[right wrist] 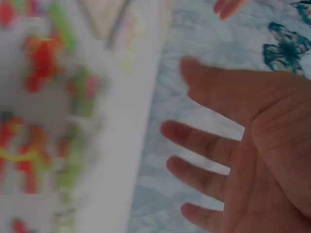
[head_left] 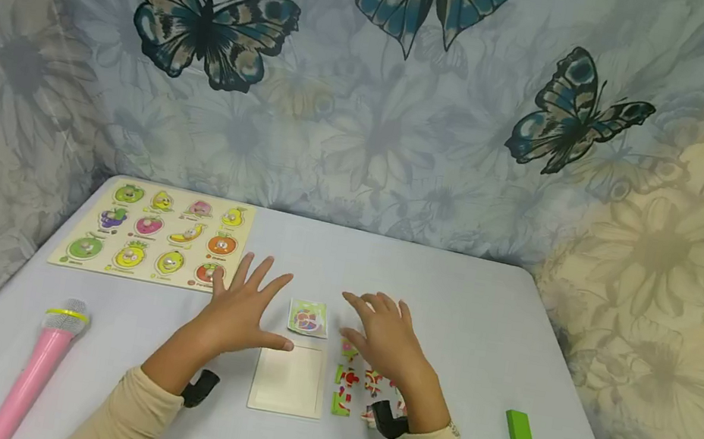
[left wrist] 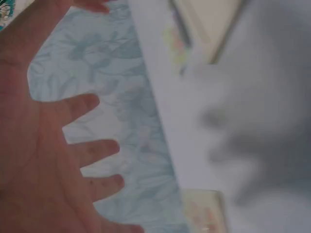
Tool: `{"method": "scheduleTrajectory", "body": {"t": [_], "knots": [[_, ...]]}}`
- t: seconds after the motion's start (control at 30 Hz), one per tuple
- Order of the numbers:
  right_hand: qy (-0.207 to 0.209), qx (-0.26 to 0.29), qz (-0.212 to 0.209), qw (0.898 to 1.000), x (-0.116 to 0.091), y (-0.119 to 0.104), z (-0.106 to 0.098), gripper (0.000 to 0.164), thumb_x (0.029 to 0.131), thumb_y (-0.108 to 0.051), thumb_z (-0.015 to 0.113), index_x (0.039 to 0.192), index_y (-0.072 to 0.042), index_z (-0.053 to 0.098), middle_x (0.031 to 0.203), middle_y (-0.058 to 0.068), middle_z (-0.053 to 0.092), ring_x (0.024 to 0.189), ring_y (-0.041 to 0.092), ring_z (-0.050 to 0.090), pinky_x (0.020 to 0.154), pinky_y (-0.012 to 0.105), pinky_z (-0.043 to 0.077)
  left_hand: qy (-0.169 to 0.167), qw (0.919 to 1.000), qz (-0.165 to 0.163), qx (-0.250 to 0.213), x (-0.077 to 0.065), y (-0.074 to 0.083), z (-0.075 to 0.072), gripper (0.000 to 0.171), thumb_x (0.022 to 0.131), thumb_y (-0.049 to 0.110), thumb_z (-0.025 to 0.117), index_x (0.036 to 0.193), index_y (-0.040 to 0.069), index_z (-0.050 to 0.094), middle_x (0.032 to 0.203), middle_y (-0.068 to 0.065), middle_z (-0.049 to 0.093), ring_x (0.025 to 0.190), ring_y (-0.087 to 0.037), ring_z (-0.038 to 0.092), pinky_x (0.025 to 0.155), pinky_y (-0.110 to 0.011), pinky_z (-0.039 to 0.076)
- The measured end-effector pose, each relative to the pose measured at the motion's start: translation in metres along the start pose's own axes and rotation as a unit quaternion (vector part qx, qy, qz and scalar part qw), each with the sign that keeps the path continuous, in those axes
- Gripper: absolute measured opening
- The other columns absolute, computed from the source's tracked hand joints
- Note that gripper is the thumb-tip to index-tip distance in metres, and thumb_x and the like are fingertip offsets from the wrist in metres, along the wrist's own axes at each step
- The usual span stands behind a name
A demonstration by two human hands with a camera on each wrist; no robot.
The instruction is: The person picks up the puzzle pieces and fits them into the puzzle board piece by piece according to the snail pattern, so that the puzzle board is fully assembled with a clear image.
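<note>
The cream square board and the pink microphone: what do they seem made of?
The board looks matt, perhaps wood or fibreboard: plain pale face, no gloss. The microphone has a handle probably of smooth plastic, evenly pink with slight sheen; its silvery, textured head may be metal mesh.

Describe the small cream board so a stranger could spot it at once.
On the white table, look between the wrists of the left hand and right hand. The small cream board lies there, the small card just beyond it and colourful pieces to its right. Unlike those and the larger fruit board, its face is plain, without pictures.
</note>
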State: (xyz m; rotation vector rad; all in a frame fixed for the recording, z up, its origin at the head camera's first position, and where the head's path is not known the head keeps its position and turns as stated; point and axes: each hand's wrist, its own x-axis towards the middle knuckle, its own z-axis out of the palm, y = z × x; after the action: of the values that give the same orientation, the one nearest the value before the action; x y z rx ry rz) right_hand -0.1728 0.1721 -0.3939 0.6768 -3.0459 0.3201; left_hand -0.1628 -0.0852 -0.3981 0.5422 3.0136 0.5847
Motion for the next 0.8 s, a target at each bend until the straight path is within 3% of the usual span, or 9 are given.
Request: {"method": "scheduleTrajectory", "body": {"t": [0.17,0.33,0.5,0.8], "knots": [[-0.019,-0.017,-0.008,1.000,0.000,0.008,0.034,0.038,0.086,-0.015,0.073,0.123,-0.016,0.064,0.127,0.006,0.062,0.127,0.030,0.050,0.109,0.059,0.031,-0.079,0.9956,-0.021,-0.047,-0.013,-0.020,0.025,0.103,0.064,0.056,0.084,0.148,0.016,0.040,0.158,-0.021,0.021,0.146,-0.047,0.005,0.102,-0.080,0.007],[-0.019,-0.023,0.011,1.000,-0.002,0.016,0.049,0.025,0.082,-0.008,0.076,0.105,-0.015,0.069,0.117,0.005,0.066,0.121,0.030,0.054,0.107,0.053,0.035,-0.144,0.9861,-0.029,-0.077,-0.024,-0.026,0.045,0.104,0.061,0.043,0.090,0.147,0.013,0.040,0.159,-0.023,0.018,0.147,-0.046,0.005,0.103,-0.078,0.007],[-0.023,-0.030,0.017,0.999,0.001,0.020,0.056,0.021,0.082,-0.009,0.075,0.102,-0.014,0.071,0.116,0.004,0.066,0.119,0.031,0.055,0.106,0.053,0.037,-0.152,0.9863,-0.020,-0.062,-0.030,-0.030,0.053,0.103,0.061,0.042,0.090,0.146,0.012,0.040,0.159,-0.024,0.016,0.146,-0.047,0.006,0.103,-0.078,0.009],[-0.008,-0.032,0.017,0.999,0.004,0.022,0.061,0.021,0.082,-0.008,0.076,0.101,-0.013,0.070,0.112,0.003,0.067,0.114,0.029,0.059,0.103,0.051,0.041,-0.144,0.9873,-0.020,-0.064,-0.030,-0.028,0.054,0.101,0.062,0.040,0.090,0.145,0.010,0.039,0.158,-0.026,0.016,0.146,-0.047,0.005,0.103,-0.078,0.007]]}}
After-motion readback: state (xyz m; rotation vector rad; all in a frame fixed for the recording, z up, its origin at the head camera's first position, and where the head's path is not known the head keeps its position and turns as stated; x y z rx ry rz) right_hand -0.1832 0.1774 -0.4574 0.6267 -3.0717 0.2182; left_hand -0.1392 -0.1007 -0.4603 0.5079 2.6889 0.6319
